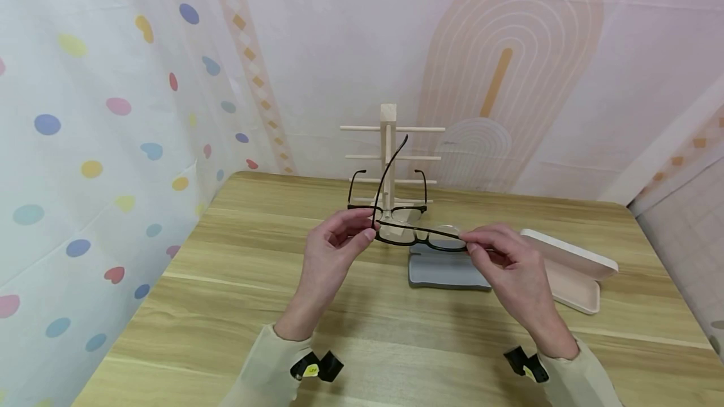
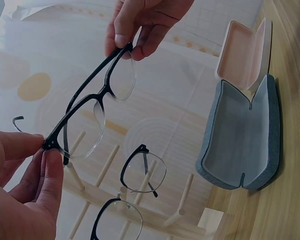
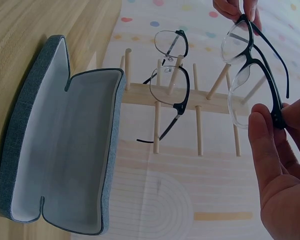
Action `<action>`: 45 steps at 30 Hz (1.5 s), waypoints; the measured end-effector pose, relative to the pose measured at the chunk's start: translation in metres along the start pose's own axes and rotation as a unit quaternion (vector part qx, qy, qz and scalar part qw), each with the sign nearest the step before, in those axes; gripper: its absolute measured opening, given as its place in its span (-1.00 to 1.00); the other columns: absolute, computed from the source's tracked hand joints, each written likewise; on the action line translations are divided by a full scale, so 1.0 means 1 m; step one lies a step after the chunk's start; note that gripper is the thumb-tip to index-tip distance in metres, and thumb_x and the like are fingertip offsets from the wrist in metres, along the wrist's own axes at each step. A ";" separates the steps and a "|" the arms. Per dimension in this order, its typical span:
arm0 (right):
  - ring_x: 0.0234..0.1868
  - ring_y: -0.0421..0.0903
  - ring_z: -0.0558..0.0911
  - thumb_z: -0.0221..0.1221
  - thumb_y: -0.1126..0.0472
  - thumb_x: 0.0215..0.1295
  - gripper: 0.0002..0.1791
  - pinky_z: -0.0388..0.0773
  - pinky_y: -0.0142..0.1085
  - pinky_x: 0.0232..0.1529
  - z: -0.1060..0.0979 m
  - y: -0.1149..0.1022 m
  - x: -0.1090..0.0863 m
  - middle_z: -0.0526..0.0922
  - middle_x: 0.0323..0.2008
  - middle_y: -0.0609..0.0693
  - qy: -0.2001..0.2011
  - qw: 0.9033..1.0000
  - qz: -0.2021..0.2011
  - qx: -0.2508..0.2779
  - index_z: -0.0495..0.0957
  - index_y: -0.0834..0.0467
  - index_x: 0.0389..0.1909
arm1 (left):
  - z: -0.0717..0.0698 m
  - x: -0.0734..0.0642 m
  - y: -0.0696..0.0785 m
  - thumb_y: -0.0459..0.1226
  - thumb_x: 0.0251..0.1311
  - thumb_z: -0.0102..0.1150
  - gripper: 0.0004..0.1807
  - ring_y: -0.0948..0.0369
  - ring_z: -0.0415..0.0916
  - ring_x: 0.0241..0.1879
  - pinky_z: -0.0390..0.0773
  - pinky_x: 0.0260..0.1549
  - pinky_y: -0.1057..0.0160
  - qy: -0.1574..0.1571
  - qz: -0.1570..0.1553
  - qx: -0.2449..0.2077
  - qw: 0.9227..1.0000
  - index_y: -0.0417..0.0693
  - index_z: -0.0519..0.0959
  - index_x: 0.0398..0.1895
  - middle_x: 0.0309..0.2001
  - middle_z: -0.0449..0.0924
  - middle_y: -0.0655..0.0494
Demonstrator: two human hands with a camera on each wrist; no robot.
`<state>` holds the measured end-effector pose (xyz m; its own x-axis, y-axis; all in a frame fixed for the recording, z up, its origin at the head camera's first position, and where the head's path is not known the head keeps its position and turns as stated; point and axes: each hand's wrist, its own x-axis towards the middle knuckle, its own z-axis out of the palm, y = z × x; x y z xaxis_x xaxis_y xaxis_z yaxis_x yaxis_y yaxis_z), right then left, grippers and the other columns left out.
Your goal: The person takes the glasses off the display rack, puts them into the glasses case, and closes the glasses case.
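Head view shows black-rimmed glasses (image 1: 420, 241) held in the air above the wooden table (image 1: 226, 275), the left hand (image 1: 334, 253) pinching one corner and the right hand (image 1: 516, 265) pinching the other, with one temple (image 1: 389, 166) stretched out and the other folded behind the lenses (image 1: 447, 243). Beyond them stands a wooden rack (image 1: 388, 115), which carries a second pair of glasses (image 1: 415, 208). Open on the table are a grey case (image 1: 449, 272) and, to its right, a pale case (image 1: 577, 287).

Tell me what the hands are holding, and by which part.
One pair of dark-framed glasses: the left hand pinches one outer front corner, the right hand the other.
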<state>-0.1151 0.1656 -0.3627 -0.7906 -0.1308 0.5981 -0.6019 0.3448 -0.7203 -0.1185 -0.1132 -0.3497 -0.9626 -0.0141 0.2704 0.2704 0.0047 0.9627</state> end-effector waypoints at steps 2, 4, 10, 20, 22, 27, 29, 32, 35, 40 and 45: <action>-0.20 -0.31 0.69 0.24 0.59 0.29 -0.73 0.65 -0.54 -0.18 0.000 -0.001 0.000 0.73 -0.19 0.02 0.001 1.000 -0.001 0.000 0.77 0.23 -0.14 | 0.000 0.000 0.000 -0.48 0.29 0.33 -0.69 0.11 0.67 -0.13 0.70 -0.12 0.28 0.001 0.000 0.001 1.000 -0.21 0.68 0.10 -0.10 0.73 -0.12; -0.21 -0.31 0.69 0.24 0.59 0.29 -0.72 0.64 -0.54 -0.19 0.000 -0.001 0.000 0.73 -0.19 0.02 0.003 1.000 -0.002 0.000 0.77 0.22 -0.15 | 0.000 0.000 0.000 -0.47 0.29 0.34 -0.69 0.11 0.66 -0.14 0.69 -0.13 0.28 0.003 0.000 0.003 1.000 -0.20 0.69 0.09 -0.10 0.73 -0.11; -0.22 -0.29 0.69 0.24 0.59 0.29 -0.71 0.65 -0.54 -0.19 0.000 -0.002 0.000 0.73 -0.19 0.01 0.004 1.000 0.002 0.000 0.78 0.20 -0.15 | 0.000 0.000 0.000 -0.47 0.29 0.34 -0.70 0.11 0.66 -0.14 0.69 -0.15 0.28 0.004 0.000 0.006 1.000 -0.20 0.69 0.08 -0.10 0.73 -0.10; -0.20 -0.30 0.68 0.24 0.58 0.30 -0.72 0.64 -0.55 -0.17 0.000 -0.001 -0.001 0.73 -0.18 -0.01 0.003 1.000 0.009 -0.011 0.78 0.20 -0.16 | 0.000 -0.001 0.000 -0.47 0.27 0.36 -0.68 0.13 0.67 -0.14 0.69 -0.13 0.30 0.000 0.007 0.004 1.000 -0.22 0.69 0.09 -0.10 0.73 -0.12; -0.20 -0.30 0.68 0.24 0.58 0.29 -0.74 0.64 -0.55 -0.17 0.000 -0.002 -0.001 0.73 -0.19 -0.01 0.003 1.000 0.006 -0.011 0.78 0.23 -0.16 | 0.000 -0.001 -0.001 -0.47 0.26 0.36 -0.68 0.14 0.67 -0.13 0.69 -0.13 0.31 0.000 0.009 0.004 1.000 -0.24 0.69 0.08 -0.10 0.73 -0.14; -0.20 -0.30 0.68 0.25 0.59 0.28 -0.75 0.64 -0.55 -0.18 0.000 -0.002 -0.001 0.73 -0.20 -0.01 0.003 1.000 0.005 -0.012 0.77 0.26 -0.18 | 0.000 -0.001 0.000 -0.50 0.27 0.33 -0.70 0.15 0.69 -0.12 0.69 -0.14 0.32 -0.008 0.014 0.000 1.000 -0.29 0.69 0.07 -0.08 0.73 -0.18; -0.20 -0.30 0.68 0.25 0.59 0.28 -0.74 0.64 -0.55 -0.18 0.000 -0.002 -0.001 0.73 -0.20 -0.01 0.004 1.000 0.005 -0.012 0.78 0.23 -0.18 | 0.000 -0.001 0.001 -0.52 0.27 0.32 -0.71 0.17 0.69 -0.12 0.69 -0.14 0.32 -0.011 0.017 -0.003 1.000 -0.32 0.69 0.06 -0.07 0.73 -0.20; -0.20 -0.30 0.68 0.25 0.59 0.28 -0.72 0.64 -0.55 -0.18 0.000 -0.002 -0.001 0.73 -0.19 -0.01 0.005 1.000 0.004 -0.012 0.78 0.21 -0.17 | 0.001 -0.001 0.001 -0.53 0.27 0.31 -0.71 0.18 0.70 -0.12 0.70 -0.14 0.33 -0.013 0.020 -0.004 1.000 -0.33 0.69 0.05 -0.06 0.73 -0.20; -0.20 -0.31 0.68 0.25 0.59 0.29 -0.73 0.64 -0.55 -0.18 -0.001 -0.002 -0.001 0.73 -0.19 0.00 0.004 1.000 0.000 -0.011 0.78 0.22 -0.17 | 0.001 -0.001 0.001 -0.54 0.26 0.31 -0.71 0.20 0.71 -0.12 0.70 -0.13 0.32 -0.015 0.019 -0.005 1.000 -0.34 0.70 0.05 -0.04 0.73 -0.21; -0.19 -0.34 0.68 0.25 0.58 0.29 -0.75 0.64 -0.55 -0.17 -0.001 -0.002 0.000 0.72 -0.19 -0.01 -0.002 1.000 -0.004 -0.013 0.77 0.24 -0.17 | 0.000 -0.002 0.001 -0.53 0.26 0.32 -0.72 0.20 0.71 -0.11 0.70 -0.11 0.32 -0.016 0.015 0.003 1.000 -0.35 0.71 0.04 0.01 0.72 -0.21; -0.19 -0.32 0.68 0.24 0.59 0.29 -0.72 0.64 -0.55 -0.18 -0.001 -0.002 -0.001 0.73 -0.19 0.00 0.000 1.000 -0.005 -0.010 0.78 0.22 -0.17 | 0.000 -0.003 0.001 -0.50 0.26 0.34 -0.73 0.19 0.71 -0.11 0.70 -0.12 0.32 -0.016 0.009 0.015 1.000 -0.32 0.72 0.02 -0.01 0.74 -0.14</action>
<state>-0.1131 0.1658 -0.3612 -0.7845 -0.1352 0.6052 -0.6077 0.3619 -0.7069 -0.1158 -0.1134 -0.3499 -0.9574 0.0190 0.2880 0.2885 0.0351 0.9568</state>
